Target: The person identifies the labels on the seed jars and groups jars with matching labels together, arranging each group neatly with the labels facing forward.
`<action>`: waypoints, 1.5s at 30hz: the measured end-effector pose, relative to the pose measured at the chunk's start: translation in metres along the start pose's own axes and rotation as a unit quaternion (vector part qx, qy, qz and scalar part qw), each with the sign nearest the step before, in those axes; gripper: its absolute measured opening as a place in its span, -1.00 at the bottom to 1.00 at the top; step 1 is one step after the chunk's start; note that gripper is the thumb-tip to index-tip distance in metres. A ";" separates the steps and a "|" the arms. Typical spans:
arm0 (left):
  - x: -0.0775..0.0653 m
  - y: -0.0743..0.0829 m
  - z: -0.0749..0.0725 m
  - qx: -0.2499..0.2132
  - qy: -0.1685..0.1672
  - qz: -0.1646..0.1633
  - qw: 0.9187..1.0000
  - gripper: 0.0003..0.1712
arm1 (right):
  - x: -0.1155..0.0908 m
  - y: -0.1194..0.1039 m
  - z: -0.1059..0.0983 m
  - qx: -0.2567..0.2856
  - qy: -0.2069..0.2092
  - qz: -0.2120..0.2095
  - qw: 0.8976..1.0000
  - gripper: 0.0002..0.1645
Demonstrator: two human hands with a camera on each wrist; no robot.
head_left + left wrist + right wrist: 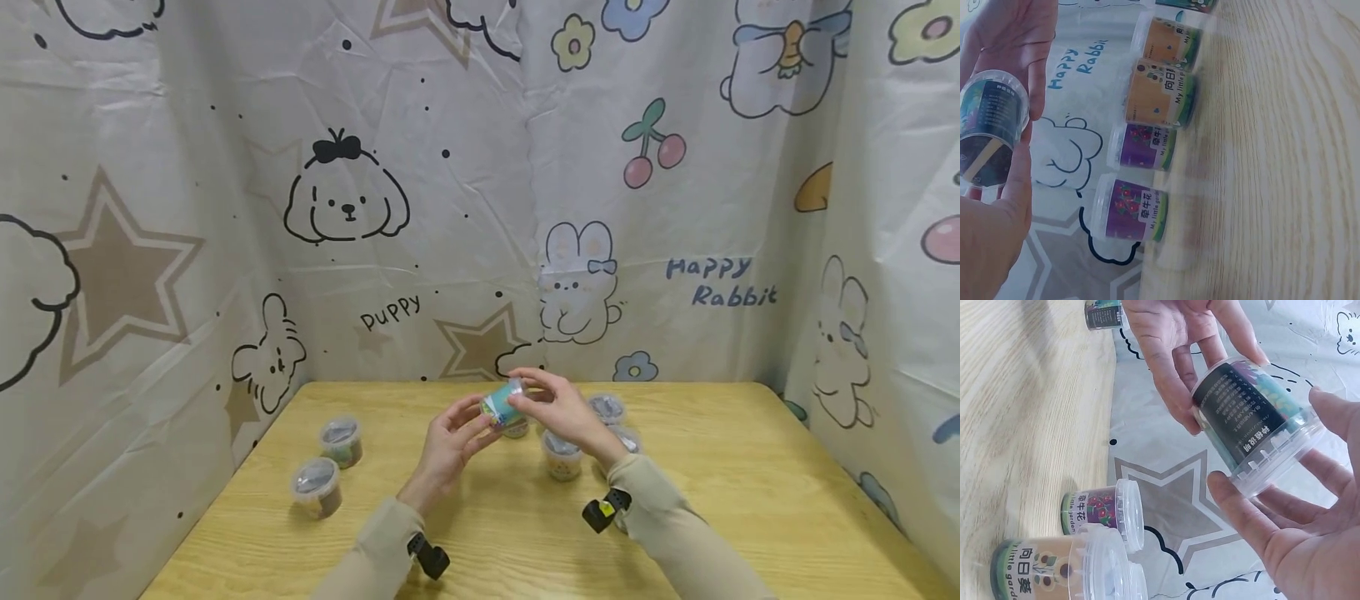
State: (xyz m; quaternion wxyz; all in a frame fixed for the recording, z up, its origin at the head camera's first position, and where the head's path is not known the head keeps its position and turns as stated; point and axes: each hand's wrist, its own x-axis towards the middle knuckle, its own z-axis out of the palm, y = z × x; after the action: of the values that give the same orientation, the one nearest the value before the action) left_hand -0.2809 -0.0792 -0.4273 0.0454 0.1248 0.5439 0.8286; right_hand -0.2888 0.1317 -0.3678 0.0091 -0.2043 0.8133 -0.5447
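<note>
Both hands hold a small clear plastic planting cup [501, 403] up above the table, tilted on its side. Its teal and dark label carries printed text, and in the right wrist view the cup [1244, 415] shows its clear lid towards the right hand. My left hand [444, 454] grips the cup near its base. Fingers of my right hand [562, 408] pinch it around the lid end. Through the base of the cup [988, 125] in the left wrist view, a tan strip shows against dark contents.
Two lidded cups [317, 487] stand at the table's left. Several more are grouped on the right, including a sunflower-labelled cup [1159, 94] and a purple-labelled cup [1135, 209]. One stands behind the held cup. Printed curtains [450, 208] surround the wooden table [510, 533].
</note>
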 end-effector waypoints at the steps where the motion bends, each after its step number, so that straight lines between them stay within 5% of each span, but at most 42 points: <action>1: 0.000 0.001 0.000 0.000 -0.005 -0.002 1.000 -0.49 | 0.000 0.000 0.000 -0.001 0.002 -0.003 1.000 -0.42; 8: -0.001 0.000 0.001 -0.038 0.002 -0.013 0.999 -0.54 | -0.002 0.001 0.001 -0.012 0.002 -0.002 1.000 -0.38; 34: -0.001 0.003 0.004 -0.047 -0.011 -0.028 0.998 -0.44 | 0.001 -0.005 -0.003 -0.019 -0.001 -0.007 1.000 -0.39; 45: -0.002 0.004 0.007 -0.044 -0.005 -0.007 0.999 -0.45 | 0.000 -0.006 -0.002 -0.011 0.007 0.008 1.000 -0.36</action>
State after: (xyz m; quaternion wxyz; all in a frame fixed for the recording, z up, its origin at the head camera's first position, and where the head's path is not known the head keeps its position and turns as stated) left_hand -0.2770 -0.0756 -0.4211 0.0592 0.1231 0.5073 0.8509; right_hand -0.2880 0.1315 -0.3619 0.0057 -0.1941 0.8210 -0.5369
